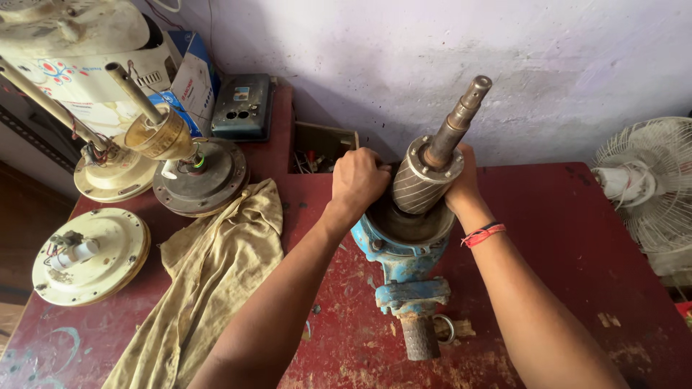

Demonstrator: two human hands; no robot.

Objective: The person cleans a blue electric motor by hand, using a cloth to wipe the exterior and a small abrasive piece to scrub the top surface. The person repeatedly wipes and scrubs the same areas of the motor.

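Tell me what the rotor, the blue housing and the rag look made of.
Rotor: bare metal, dull grey, skewed lines across the core; shaft looks like tarnished steel. Blue housing: probably cast metal, blue paint chipped, rusty pipe stub at its near end. Rag: woven cloth, yellowish, stained and creased. Left hand and right hand grip the rotor.

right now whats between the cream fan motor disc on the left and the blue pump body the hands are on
A crumpled yellowish cloth lies on the red table between the cream fan motor disc and the blue pump body, as the head view shows.
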